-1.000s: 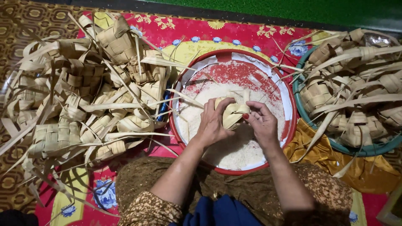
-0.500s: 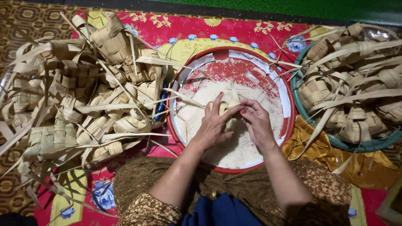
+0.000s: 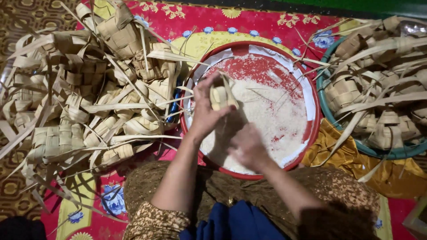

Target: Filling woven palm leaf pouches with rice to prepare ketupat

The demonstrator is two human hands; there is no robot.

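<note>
My left hand holds a small woven palm-leaf pouch upright over the red round tray, which is spread with white rice. My right hand is blurred, low over the rice at the near side of the tray; whether it holds rice I cannot tell. Both forearms reach out from my lap, which is covered in brown patterned cloth.
A big heap of empty woven pouches with long leaf strips lies on the floor cloth to the left. A green basin at the right holds several more pouches. A red flowered mat lies under everything; yellow cloth is bunched beside the tray.
Both hands were together around the pouch over the tray's middle. Now the left hand alone lifts the pouch to the left, and the right hand has dropped toward the near rice.
</note>
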